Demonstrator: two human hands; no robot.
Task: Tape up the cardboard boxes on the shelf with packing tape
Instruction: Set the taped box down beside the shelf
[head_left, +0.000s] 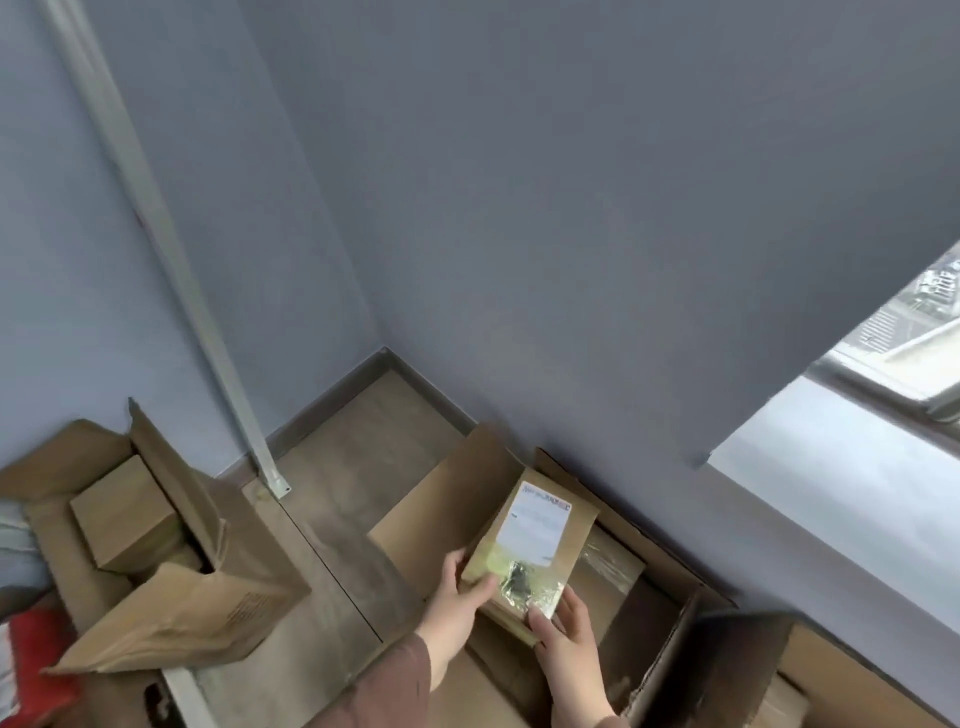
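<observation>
A small cardboard box (540, 525) with a white label on top and crinkled clear tape on its near end is held over a large open carton (457, 483) on the floor. My left hand (460, 597) grips the box's near left corner, thumb on top. My right hand (566, 639) holds the near right end, thumb pressed on the tape. Another small box (124, 512) lies inside a second open carton (171, 613) at the left. No tape roll is in view.
A white metal shelf upright (171, 249) runs diagonally down the grey wall to the wooden floor (353, 447). A window sill (841, 467) is at the right. A dark carton flap (727, 670) stands at bottom right. Something red (36, 660) lies at the far left.
</observation>
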